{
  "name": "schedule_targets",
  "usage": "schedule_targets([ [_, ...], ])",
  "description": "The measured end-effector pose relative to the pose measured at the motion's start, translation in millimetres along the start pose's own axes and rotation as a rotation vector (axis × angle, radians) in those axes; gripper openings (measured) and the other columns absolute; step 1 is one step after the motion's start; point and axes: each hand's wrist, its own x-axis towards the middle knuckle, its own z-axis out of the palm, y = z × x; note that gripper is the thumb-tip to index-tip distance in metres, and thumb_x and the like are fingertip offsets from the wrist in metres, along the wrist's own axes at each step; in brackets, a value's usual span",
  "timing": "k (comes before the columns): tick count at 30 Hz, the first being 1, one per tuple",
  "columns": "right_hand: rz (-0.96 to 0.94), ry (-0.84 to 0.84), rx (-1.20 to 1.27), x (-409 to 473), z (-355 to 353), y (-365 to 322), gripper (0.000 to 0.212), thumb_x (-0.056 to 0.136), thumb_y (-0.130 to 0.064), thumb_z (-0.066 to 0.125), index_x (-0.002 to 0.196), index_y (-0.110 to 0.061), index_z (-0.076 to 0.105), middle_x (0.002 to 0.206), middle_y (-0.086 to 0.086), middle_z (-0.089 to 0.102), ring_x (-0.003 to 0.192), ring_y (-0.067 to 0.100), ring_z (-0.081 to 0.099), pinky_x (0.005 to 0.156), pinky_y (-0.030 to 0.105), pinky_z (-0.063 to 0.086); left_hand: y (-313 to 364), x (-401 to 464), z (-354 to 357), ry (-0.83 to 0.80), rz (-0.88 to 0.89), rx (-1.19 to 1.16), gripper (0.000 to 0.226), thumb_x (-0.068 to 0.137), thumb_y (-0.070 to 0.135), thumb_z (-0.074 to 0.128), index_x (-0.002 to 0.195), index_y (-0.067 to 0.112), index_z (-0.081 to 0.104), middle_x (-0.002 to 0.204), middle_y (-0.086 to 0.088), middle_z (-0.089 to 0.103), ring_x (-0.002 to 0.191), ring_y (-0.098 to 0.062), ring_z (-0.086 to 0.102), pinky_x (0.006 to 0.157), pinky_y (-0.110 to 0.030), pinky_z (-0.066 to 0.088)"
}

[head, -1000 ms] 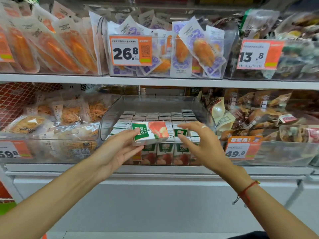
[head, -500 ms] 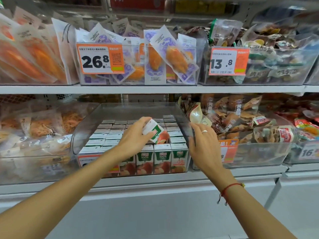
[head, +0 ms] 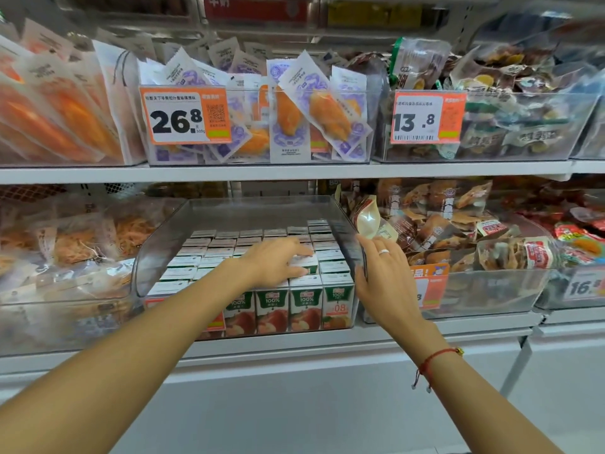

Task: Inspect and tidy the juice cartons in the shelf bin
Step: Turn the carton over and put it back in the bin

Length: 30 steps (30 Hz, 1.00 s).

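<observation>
A clear plastic shelf bin on the lower shelf holds several rows of small green-and-white juice cartons with red apples printed on the front. My left hand reaches into the bin and lies over one juice carton in the second row, fingers closed on it. That carton stands upright, slightly higher than its neighbours. My right hand grips the bin's right wall near the front, thumb inside and fingers outside. The hand hides part of that wall.
The upper shelf edge runs just above the bin, with price tags 26.8 and 13.8. A bin of brown snack bags stands to the right and one of pale packets to the left.
My left hand carried the carton from in front of the bin down into the second row and turned it upright. My right hand moved onto the bin's right wall.
</observation>
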Motion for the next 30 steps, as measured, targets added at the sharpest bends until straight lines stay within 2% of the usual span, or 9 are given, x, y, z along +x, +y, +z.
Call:
schedule_targets([
  [5, -0.005, 0.006, 0.004, 0, 1, -1, 0.048, 0.094, -0.006, 0.054, 0.141, -0.004, 0.045, 0.129, 0.013, 0.059, 0.123, 0.029, 0.047, 0.108, 0.037, 0.035, -7, -1, 19, 0.036, -0.056, -0.256, 0.035, 0.101, 0.016, 0.05, 0.135, 0.017, 0.058, 0.139, -0.001, 0.057, 0.124, -0.019, 0.055, 0.103, -0.044, 0.046],
  [9, 0.003, -0.016, -0.02, 1, 2, -1, 0.049, 0.096, -0.01, 0.051, 0.144, -0.007, 0.042, 0.136, 0.01, 0.054, 0.126, 0.027, 0.044, 0.109, 0.034, 0.032, -8, -15, 26, 0.032, -0.087, -0.416, 0.036, 0.104, 0.019, 0.045, 0.138, 0.017, 0.054, 0.144, -0.002, 0.052, 0.132, -0.019, 0.049, 0.11, -0.041, 0.04],
  [12, -0.042, 0.014, -0.067, 3, -4, -5, 0.052, 0.09, -0.004, 0.059, 0.139, -0.003, 0.046, 0.135, 0.014, 0.054, 0.126, 0.031, 0.047, 0.11, 0.04, 0.037, -11, -37, 34, 0.16, -0.12, -0.336, 0.037, 0.105, 0.032, 0.04, 0.138, 0.024, 0.053, 0.147, 0.006, 0.049, 0.135, -0.013, 0.043, 0.109, -0.037, 0.038],
  [15, -0.135, 0.1, -0.038, 6, -3, -14, 0.046, 0.082, 0.004, 0.066, 0.127, -0.001, 0.058, 0.124, 0.017, 0.061, 0.115, 0.034, 0.055, 0.097, 0.045, 0.049, -21, -70, 40, 0.337, -0.189, -0.154, 0.042, 0.104, 0.041, 0.033, 0.141, 0.027, 0.05, 0.149, 0.01, 0.045, 0.138, -0.009, 0.037, 0.112, -0.031, 0.028],
  [18, -0.201, -0.094, 0.082, 5, 9, -27, 0.029, 0.097, -0.014, 0.055, 0.125, -0.013, 0.062, 0.126, 0.005, 0.059, 0.119, 0.023, 0.052, 0.09, 0.035, 0.048, -35, -101, 41, 0.421, -0.21, -0.043, 0.043, 0.103, 0.043, 0.036, 0.14, 0.027, 0.051, 0.144, 0.01, 0.05, 0.134, -0.01, 0.043, 0.111, -0.028, 0.03],
  [21, -0.222, -0.29, 0.17, 7, 25, -37, 0.034, 0.104, -0.026, 0.04, 0.129, -0.016, 0.06, 0.13, 0.001, 0.056, 0.121, 0.018, 0.048, 0.095, 0.033, 0.043, -48, -121, 47, 0.413, -0.209, -0.025, 0.043, 0.102, 0.044, 0.036, 0.141, 0.03, 0.049, 0.143, 0.011, 0.05, 0.133, -0.009, 0.043, 0.11, -0.028, 0.03],
  [25, -0.218, -0.386, 0.095, 15, 35, -47, 0.042, 0.105, -0.035, 0.031, 0.128, -0.015, 0.06, 0.129, 0.005, 0.056, 0.119, 0.026, 0.05, 0.098, 0.043, 0.041, -57, -127, 58, 0.385, -0.198, 0.005, 0.046, 0.102, 0.047, 0.032, 0.144, 0.033, 0.044, 0.144, 0.012, 0.047, 0.134, -0.008, 0.039, 0.111, -0.027, 0.027],
  [30, -0.147, -0.466, 0.04, 19, 38, -48, 0.043, 0.104, -0.039, 0.029, 0.135, -0.021, 0.052, 0.137, 0.004, 0.049, 0.123, 0.025, 0.047, 0.099, 0.04, 0.039, -57, -126, 64, 0.41, -0.19, 0.03, 0.044, 0.102, 0.044, 0.035, 0.142, 0.029, 0.047, 0.14, 0.008, 0.052, 0.13, -0.015, 0.045, 0.109, -0.033, 0.031],
])
